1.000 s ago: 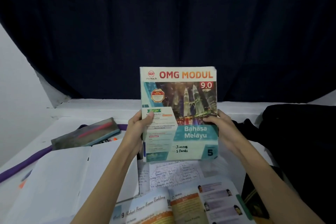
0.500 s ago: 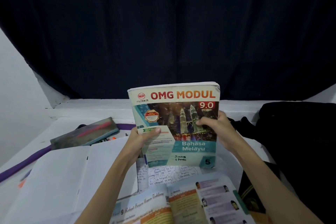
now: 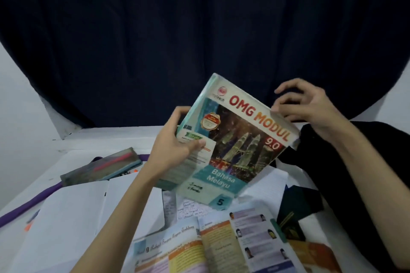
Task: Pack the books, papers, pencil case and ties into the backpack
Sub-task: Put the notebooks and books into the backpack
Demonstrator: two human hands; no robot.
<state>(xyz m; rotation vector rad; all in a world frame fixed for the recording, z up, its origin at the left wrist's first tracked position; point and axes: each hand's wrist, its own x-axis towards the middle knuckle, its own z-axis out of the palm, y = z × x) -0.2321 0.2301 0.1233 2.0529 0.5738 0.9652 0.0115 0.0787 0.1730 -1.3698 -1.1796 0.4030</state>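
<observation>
Head view: the left hand [image 3: 175, 150] grasps a workbook [image 3: 230, 146] by its left edge, thumb on the cover and fingers curled behind, holding it tilted in the air above the desk [image 3: 73, 142]. The cover reads "OMG MODUL" in red and orange, "9.0" on a red patch, "Bahasa Melayu" on a teal band, and "5" in its lower corner; a small logo sits at the top, its word too blurred to read, and two handwritten lines near the bottom are not legible. The right hand [image 3: 310, 104] hovers at the workbook's upper right edge with fingers loosely curled and spread; its fingertips [image 3: 276, 107] are at the edge, and whether they touch it cannot be told.

Three books show: the held workbook, one open textbook [image 3: 221, 244] at the desk's near edge with portrait photos and a heading beginning "9", cut off by the frame, and one open white notebook [image 3: 73, 213] toward the near left corner. One handwritten paper [image 3: 190, 208] lies between them, partly covered. One grey pencil case [image 3: 102, 166] with a pink stripe lies toward the far left. One purple tie [image 3: 28, 204] runs along the left edge. A dark green tie [image 3: 292, 213] with gold stripes lies on the right side of the desk, beside the black backpack [image 3: 355, 173], whose opening cannot be made out.
</observation>
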